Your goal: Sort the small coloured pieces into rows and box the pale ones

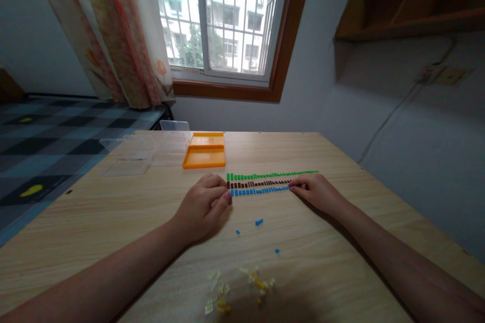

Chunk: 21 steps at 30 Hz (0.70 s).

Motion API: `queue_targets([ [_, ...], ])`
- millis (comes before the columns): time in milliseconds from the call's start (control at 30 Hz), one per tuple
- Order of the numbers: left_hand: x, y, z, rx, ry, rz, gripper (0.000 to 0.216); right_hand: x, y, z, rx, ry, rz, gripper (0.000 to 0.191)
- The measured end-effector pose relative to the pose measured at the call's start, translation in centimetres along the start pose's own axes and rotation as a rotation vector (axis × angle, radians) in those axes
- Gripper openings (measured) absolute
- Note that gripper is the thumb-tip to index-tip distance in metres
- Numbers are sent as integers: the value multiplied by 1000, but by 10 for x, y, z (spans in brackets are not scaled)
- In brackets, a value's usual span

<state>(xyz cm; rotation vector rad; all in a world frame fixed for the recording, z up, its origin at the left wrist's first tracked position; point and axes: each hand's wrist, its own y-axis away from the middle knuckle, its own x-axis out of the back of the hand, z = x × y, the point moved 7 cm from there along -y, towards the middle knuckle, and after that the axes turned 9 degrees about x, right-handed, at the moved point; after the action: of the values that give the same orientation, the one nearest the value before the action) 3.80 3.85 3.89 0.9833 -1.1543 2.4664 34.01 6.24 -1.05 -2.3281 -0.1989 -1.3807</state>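
Note:
Three rows of tiny flat blocks lie side by side across the table: a green row point(261, 176), a dark brown row point(261, 184) and a blue row point(261, 192). At their left end rests my left hand point(206, 207), its fingers curled closed; anything inside them is hidden. My right hand point(316, 192) pinches at the right end of the blue row, thumb and fingertips together on a small blue block. Nearer to me lie loose blue blocks: a small cluster point(258, 222), a single one point(238, 232) and another point(277, 251).
Pale and yellow blocks point(257, 281) are scattered at the near edge, partly blurred. An orange two-part tray point(204, 157) stands behind the left hand. Clear plastic boxes and lids point(127, 167) lie to its left. A window point(235, 20) and a checked bed point(68, 146) are beyond the table.

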Motion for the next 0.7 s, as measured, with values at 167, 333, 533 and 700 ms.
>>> queue_targets([
  [167,0,1,-1,-1,4,-11,37,0,1,1,-3,-7,6,21],
  [333,-3,1,-1,-1,0,-30,38,0,2,3,-16,-17,8,22],
  [533,-2,0,0,-9,7,-15,36,-1,2,3,-19,-20,14,22],
  [700,-1,0,0,-9,12,-13,36,1,2,1,-14,-17,20,22],
])
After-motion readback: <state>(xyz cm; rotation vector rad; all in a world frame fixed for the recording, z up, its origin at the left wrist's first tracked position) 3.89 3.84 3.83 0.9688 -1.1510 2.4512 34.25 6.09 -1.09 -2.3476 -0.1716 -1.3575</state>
